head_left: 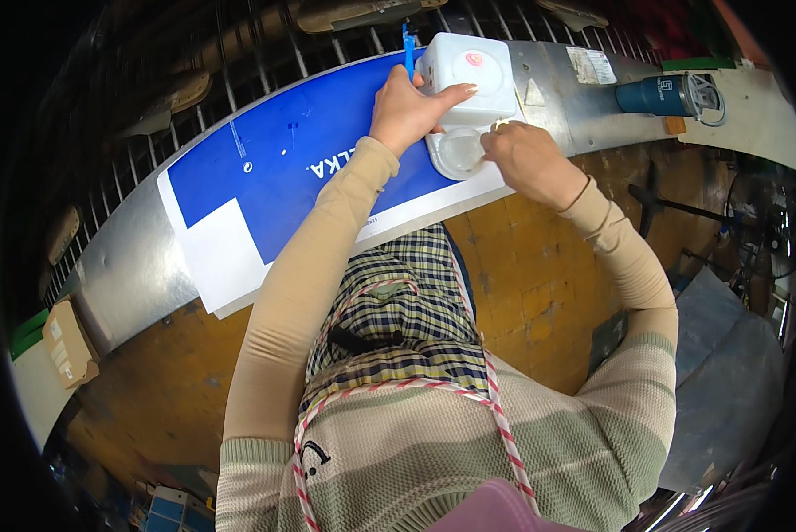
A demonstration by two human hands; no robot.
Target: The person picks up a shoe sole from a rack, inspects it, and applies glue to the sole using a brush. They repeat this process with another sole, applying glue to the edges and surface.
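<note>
A white box-shaped plastic piece (495,84) stands on the sheet, with a round recess and a small pink mark on its top face. My left hand (405,111) is closed around its left side, thumb laid across the top. Just in front of it lies a white part with a shallow round hollow (460,151); whether the two are joined I cannot tell. At that part's right edge my right hand (531,164) is closed, fingertips pinched together. What they pinch is hidden. A thin blue strip (408,49) rises behind my left hand.
Blue and white printed cardboard (265,177) covers much of the metal bench (132,284). To the right stand a blue mug (650,96) with a handle and a paper label (591,66). Metal rods (296,53) line the far side; a small carton (68,341) sits at far left.
</note>
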